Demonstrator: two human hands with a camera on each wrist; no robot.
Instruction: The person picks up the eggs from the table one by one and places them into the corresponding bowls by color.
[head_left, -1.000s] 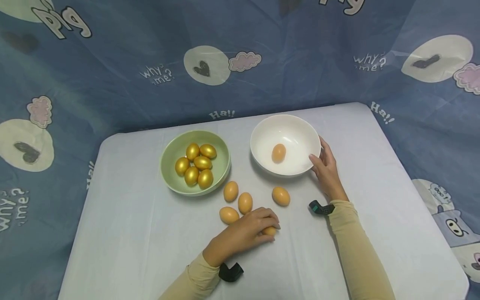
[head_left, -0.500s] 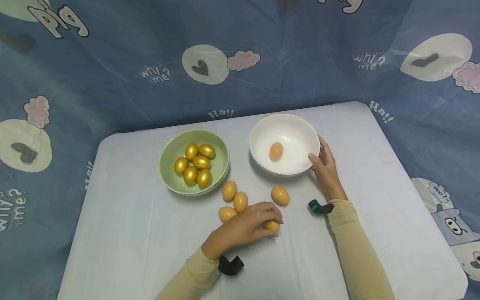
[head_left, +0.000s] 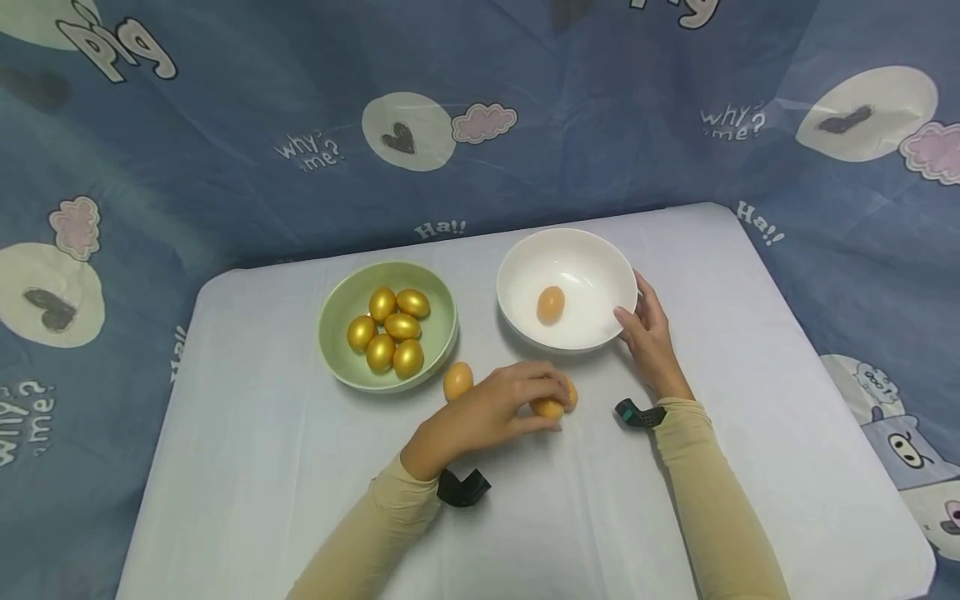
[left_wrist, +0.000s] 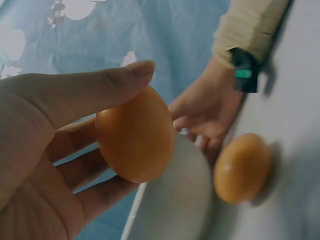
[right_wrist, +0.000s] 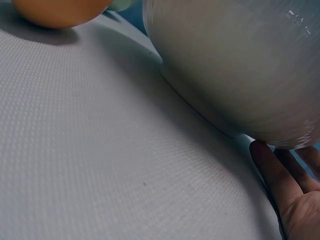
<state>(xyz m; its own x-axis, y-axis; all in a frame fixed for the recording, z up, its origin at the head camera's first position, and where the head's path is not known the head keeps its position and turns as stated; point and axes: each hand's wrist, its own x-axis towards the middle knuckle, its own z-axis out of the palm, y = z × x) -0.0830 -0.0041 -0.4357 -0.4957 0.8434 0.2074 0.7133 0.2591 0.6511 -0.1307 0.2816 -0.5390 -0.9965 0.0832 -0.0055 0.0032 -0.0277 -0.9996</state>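
Note:
My left hand (head_left: 498, 408) holds a brown egg (left_wrist: 137, 137) between thumb and fingers, low over the table's middle in the head view. Just beyond it a second brown egg (left_wrist: 243, 168) lies on the table, partly covered by the held one in the head view. My right hand (head_left: 652, 346) grips the right rim of a white bowl (head_left: 525, 321), thumb on the rim and fingers round the outside. Inside that bowl lies one brown egg (head_left: 551, 305). In the right wrist view the fingertips touch the bowl's underside.
A light green bowl (head_left: 333, 358) with several gold eggs (head_left: 380, 353) stands left of the white one. Another brown egg (head_left: 458, 381) lies by the green bowl, close to my left hand. Blue printed cloth (head_left: 300, 200) hangs behind the white-covered table (head_left: 247, 467).
My left hand has moved away from me towards the white bowl, carrying the egg. It now hides two eggs that showed beside it. The right hand and the bowl have stayed put.

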